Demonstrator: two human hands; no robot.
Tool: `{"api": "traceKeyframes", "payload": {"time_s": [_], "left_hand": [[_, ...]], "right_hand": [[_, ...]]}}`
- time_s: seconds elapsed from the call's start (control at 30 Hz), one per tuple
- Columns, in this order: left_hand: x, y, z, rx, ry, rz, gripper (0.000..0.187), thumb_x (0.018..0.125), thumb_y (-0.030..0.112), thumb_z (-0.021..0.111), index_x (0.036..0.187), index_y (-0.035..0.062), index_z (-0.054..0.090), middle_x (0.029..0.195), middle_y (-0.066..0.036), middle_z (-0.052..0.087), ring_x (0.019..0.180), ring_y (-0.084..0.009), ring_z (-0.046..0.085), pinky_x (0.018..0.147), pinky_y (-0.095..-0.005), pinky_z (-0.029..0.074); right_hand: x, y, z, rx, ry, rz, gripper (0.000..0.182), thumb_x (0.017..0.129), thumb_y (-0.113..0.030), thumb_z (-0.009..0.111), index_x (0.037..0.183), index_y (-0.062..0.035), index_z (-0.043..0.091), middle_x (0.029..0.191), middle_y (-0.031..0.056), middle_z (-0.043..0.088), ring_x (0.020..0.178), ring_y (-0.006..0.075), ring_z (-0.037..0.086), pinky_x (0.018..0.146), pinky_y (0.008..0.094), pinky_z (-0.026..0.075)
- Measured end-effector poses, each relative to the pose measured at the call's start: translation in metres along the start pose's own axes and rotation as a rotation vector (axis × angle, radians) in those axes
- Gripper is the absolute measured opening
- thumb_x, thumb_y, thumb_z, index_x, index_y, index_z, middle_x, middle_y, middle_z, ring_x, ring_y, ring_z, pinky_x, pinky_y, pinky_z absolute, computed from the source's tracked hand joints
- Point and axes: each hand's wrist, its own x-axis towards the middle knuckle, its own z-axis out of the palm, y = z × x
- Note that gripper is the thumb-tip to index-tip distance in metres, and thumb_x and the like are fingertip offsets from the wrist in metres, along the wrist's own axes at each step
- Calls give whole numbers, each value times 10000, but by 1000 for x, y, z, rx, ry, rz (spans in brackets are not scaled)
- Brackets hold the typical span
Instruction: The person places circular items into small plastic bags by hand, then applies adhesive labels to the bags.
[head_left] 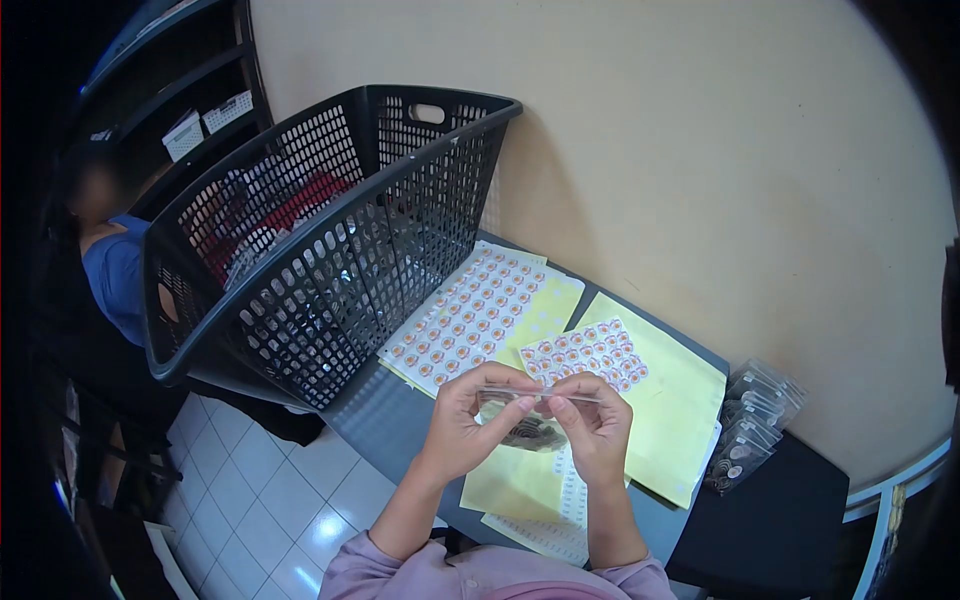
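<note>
Between my two hands is a clear plastic packet [532,432] with dark coiled contents that I cannot name. My left hand [468,422] pinches the packet's top edge between thumb and fingers. On the other side, my right hand [592,424] pinches the same edge, the two thumbs close together. Just beyond the hands lies a small sheet of round orange-and-white stickers [600,350]. A larger sticker sheet [465,315], partly peeled to its yellow backing, lies farther left. Under the hands are yellow sheets [660,420] and a sheet of small printed labels [572,490].
A tall black plastic basket [400,200] with packets and red items inside stands at the table's left. Several filled clear packets [745,430] are piled at the right, by a black surface [770,510]. A person in blue [115,275] is behind the basket. A wall [700,150] borders the table.
</note>
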Motion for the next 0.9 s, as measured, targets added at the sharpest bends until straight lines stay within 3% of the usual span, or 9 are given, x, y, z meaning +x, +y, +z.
{"api": "traceKeyframes", "payload": {"time_s": [0.17,0.23,0.53,0.77,0.83,0.9], "left_hand": [[-3,-5,1,16,6,-12,204,750,-3,595,942,-6,524,835,-69,591,780,-104,568,697,-227,450],[-3,-4,4,2,71,21,281,735,-11,610,992,0,496,786,-66,592,750,-102,569,689,-224,449],[-4,-7,12,69,112,173,476,734,-27,597,1141,-10,350,780,-90,610,763,-117,576,703,-217,429],[-4,-9,14,102,138,80,588,748,-51,565,1224,-48,219,776,-138,618,775,-164,595,731,-245,433],[-4,-9,14,78,173,41,554,775,7,566,1231,-51,257,805,-111,641,809,-136,603,851,-277,384],[-4,-13,11,85,141,54,570,796,-1,524,1257,-57,194,818,-142,630,811,-170,603,818,-284,415]], "right_hand": [[2,6,1,-64,1,-42,75,749,7,597,816,21,569,807,81,569,754,134,565,694,254,462],[3,6,0,-224,-26,-179,77,717,16,618,787,12,586,781,86,586,742,144,558,669,259,447],[1,1,-3,-298,72,-221,66,676,9,642,732,3,608,731,97,604,685,164,567,667,258,432],[3,3,-7,-348,112,-274,70,668,8,645,733,0,618,712,101,609,682,170,571,666,266,433],[4,4,-9,-363,120,-258,62,672,2,643,730,-2,620,715,98,612,689,169,570,664,263,433],[5,5,-11,-370,121,-243,53,684,-10,635,735,-3,622,723,95,615,695,169,570,668,263,428]]}}
